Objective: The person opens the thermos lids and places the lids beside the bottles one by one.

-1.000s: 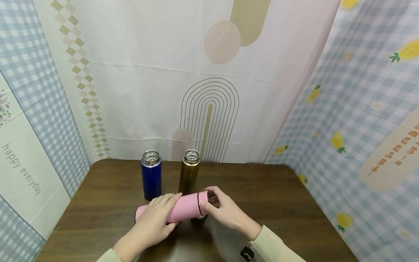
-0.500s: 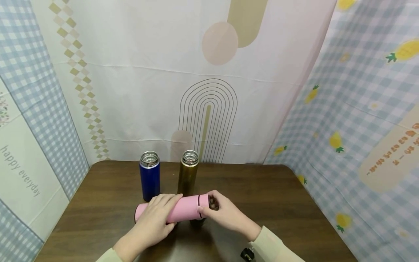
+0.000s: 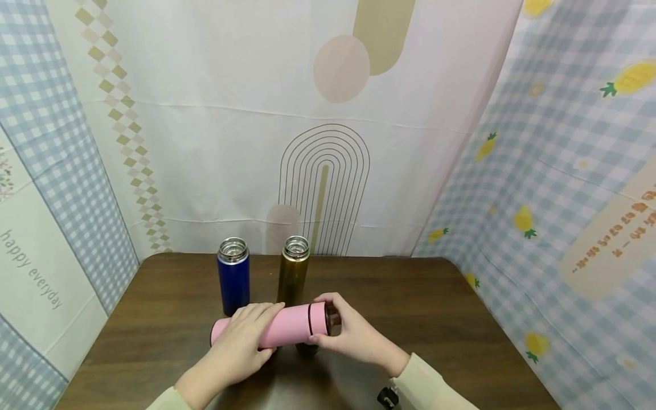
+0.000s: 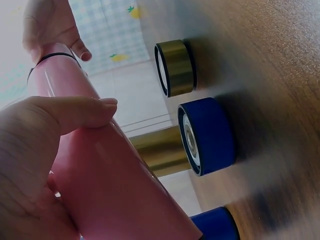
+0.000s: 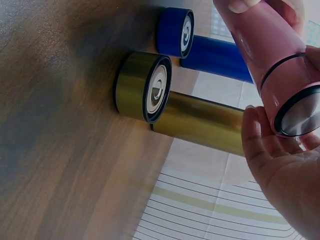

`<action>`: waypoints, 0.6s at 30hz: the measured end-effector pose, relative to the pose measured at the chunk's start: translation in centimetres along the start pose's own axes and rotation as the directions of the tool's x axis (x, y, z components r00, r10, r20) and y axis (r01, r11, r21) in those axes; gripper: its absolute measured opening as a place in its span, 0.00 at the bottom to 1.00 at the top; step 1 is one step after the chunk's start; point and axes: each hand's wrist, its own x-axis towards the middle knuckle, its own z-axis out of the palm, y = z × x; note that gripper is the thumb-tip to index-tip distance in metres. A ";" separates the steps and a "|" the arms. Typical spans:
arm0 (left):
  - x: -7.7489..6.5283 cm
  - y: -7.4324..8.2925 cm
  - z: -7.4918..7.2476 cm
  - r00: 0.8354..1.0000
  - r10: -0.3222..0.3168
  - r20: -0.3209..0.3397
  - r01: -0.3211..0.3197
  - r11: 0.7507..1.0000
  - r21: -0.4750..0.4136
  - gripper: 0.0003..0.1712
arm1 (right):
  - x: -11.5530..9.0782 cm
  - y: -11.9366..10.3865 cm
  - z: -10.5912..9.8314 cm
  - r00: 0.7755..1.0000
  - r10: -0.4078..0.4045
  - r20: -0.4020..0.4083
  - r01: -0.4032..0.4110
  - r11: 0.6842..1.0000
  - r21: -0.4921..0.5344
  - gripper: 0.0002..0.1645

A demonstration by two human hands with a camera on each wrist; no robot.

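A pink thermos flask (image 3: pixel 289 327) is held tilted close to level over the table, its capped end to the right. My left hand (image 3: pixel 241 344) grips the body, with the thumb (image 4: pixel 85 112) lying across it in the left wrist view. At the pink lid (image 3: pixel 318 320), my right hand (image 3: pixel 359 336) holds the rim between thumb and fingers. A dark ring marks the seam between lid and body. In the right wrist view the lid's steel-coloured top (image 5: pixel 305 115) faces the camera. Fingers on the far side of the flask are partly hidden.
Behind the flask a blue thermos (image 3: pixel 234 285) and a gold thermos (image 3: pixel 294 279) stand upright with uncovered mouths. Their blue lid (image 4: pixel 207 137) and gold lid (image 5: pixel 142 87) rest inside-up on the wooden table (image 3: pixel 410 307). Patterned cloth hangs behind and at both sides.
My right hand's thumb and fingers have shifted around the pink lid, the thumb now lower on its edge. The left hand keeps its grip. The whole head view has drifted slightly.
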 end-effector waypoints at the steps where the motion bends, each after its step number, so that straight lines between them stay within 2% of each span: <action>1: 0.0 0.0 -0.1 1.000 -0.005 0.005 0.006 1.000 -0.004 0.47 | 0.0 0.0 0.0 1.000 -0.005 -0.001 0.005 1.000 -0.009 0.37; 7: 0.0 0.0 -0.2 1.000 -0.026 0.012 0.027 1.000 -0.004 0.46 | 0.3 -0.2 0.2 0.999 0.011 -0.037 -0.010 1.000 0.019 0.40; 9: 0.1 0.1 -0.2 1.000 -0.019 0.002 0.018 1.000 0.010 0.46 | 0.4 -0.3 0.3 0.997 0.045 -0.066 -0.044 0.999 0.014 0.38; 14: 0.0 0.1 -0.1 0.999 0.018 -0.027 -0.017 0.999 0.044 0.45 | 0.5 -0.2 0.5 0.983 0.135 -0.122 -0.145 0.987 -0.074 0.28; 18: -0.1 0.0 0.0 0.999 0.029 -0.037 -0.027 0.998 0.051 0.45 | 0.5 -0.2 0.6 0.980 0.166 -0.110 -0.176 0.981 -0.082 0.26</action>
